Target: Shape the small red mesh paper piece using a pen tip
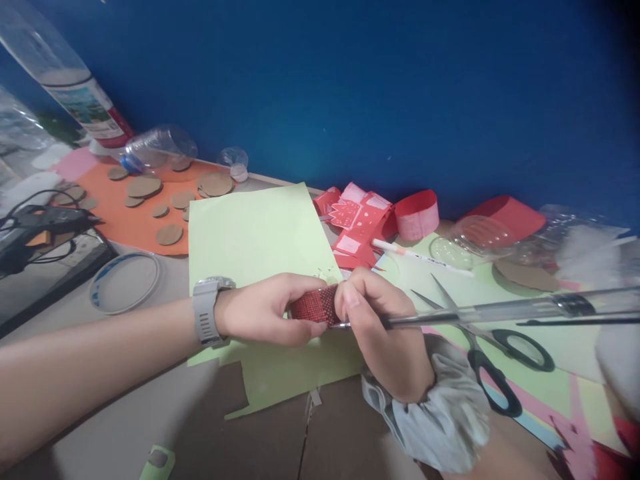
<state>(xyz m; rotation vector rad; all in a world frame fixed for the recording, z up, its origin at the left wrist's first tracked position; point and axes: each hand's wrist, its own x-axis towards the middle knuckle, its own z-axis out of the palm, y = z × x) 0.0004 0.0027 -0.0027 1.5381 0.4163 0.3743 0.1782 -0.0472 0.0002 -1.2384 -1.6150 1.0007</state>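
My left hand, with a grey watch on the wrist, is closed around a small dark red piece with a black checked pattern. My right hand meets it at the piece's right end, fingers curled. A long, thin pen-like tool with a metal tip and a partly clear barrel runs through my right hand, its tip by the checked piece. Below both hands lies light green paper. My fingers hide part of the checked piece.
Open scissors lie right of my right hand. Behind are red paper pieces, a red paper ring and a white marker. Cardboard discs, a clear bottle and a tape ring sit left. A blue wall stands behind.
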